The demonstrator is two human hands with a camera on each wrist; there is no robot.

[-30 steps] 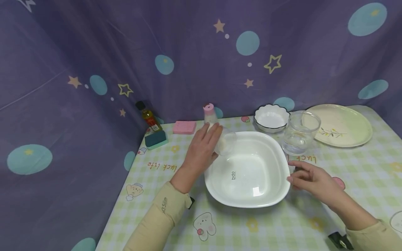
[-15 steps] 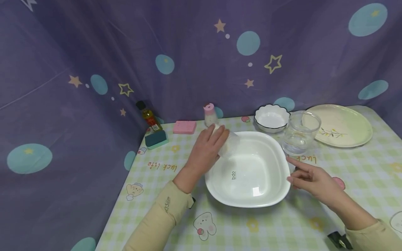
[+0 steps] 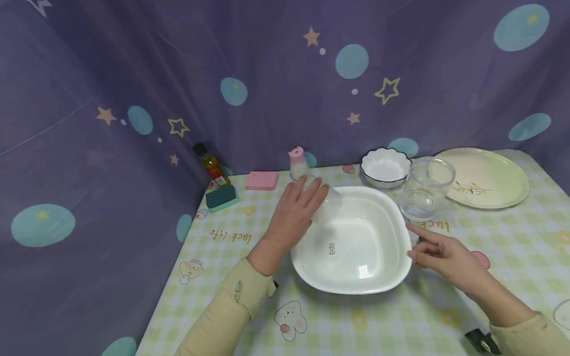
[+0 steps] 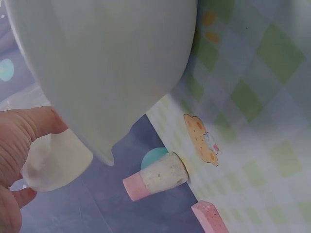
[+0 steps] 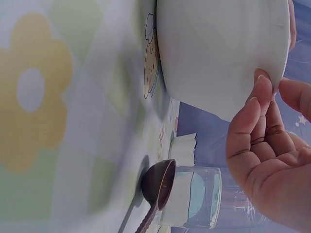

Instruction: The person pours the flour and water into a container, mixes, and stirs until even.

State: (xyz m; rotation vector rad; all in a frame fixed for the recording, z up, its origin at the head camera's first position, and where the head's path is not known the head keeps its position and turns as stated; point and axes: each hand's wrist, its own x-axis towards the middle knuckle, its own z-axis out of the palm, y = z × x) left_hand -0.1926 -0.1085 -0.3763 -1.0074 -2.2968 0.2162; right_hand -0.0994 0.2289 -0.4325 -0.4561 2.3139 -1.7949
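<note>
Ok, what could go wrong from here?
The left hand holds the translucent cup over the edge of the white basin, so anything in it might spill outside. The pink-topped bottle stands just beyond that hand and could get knocked over. The right hand pinches the basin's rim; a shift rightward might bump the clear container or brown spoon.

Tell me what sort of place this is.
Probably an indoor table staged for kitchen work: the basin and plate suggest a kitchen, while the patterned curtain hung behind suggests a makeshift set.
</note>
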